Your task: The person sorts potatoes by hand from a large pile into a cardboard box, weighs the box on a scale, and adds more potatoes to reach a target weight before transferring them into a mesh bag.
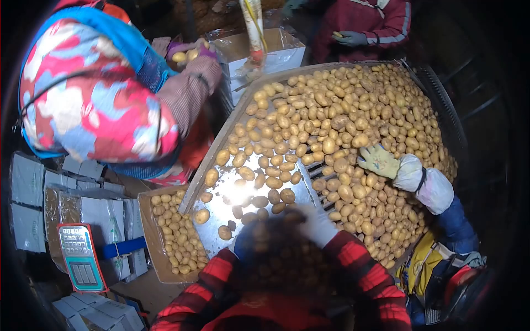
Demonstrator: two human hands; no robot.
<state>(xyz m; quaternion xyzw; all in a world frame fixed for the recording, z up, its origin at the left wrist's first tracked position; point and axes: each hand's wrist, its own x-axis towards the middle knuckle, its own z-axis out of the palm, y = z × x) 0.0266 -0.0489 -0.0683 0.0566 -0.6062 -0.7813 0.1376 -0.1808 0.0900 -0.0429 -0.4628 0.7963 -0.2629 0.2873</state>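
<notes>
My right hand (317,223), in a pale glove, reaches over the near edge of the shiny metal tray (221,187), close to several potatoes (287,196). Its fingers are smeared and partly covered by a dark blurred shape. My left hand (240,244), in a bluish glove, is at the tray's near left, beside a loose potato (224,232). The same dark shape hides most of it, so I cannot make out what either hand holds. Below and between my arms, more potatoes (287,267) show dimly in shadow.
A large potato heap (353,110) covers the sorting table beyond a slotted grate (320,175). A co-worker's gloved hand (381,161) touches the heap at right; others stand at far left and back. A potato-filled carton (144,220), a scale (81,256) and stacked boxes (27,187) are left.
</notes>
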